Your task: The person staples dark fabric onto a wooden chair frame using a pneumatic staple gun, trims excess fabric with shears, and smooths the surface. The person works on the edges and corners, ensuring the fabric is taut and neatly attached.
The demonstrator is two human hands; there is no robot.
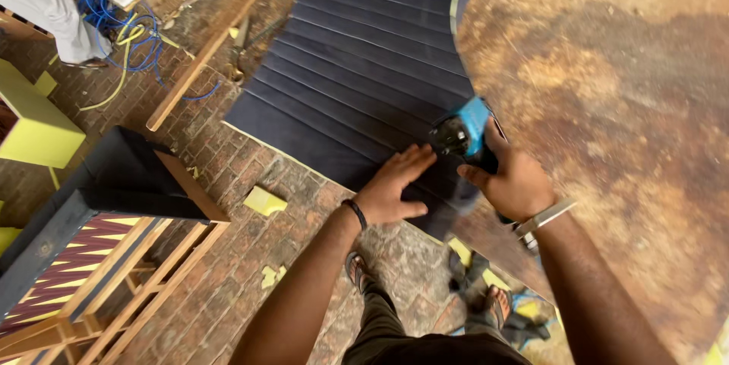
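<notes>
A blue power tool (465,135) is gripped in the right hand (513,180) and held against dark ribbed fabric (357,69), which is pressed flat by the open left hand (395,185) just beside it. A brown curved panel (607,107) is partly covered by the fabric, above a brick floor (243,259).

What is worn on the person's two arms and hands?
Both arms are bare, with no sleeves or gloves. The left hand has a thin dark band at the wrist. The right hand has a silver metal bracelet at the wrist.
</notes>
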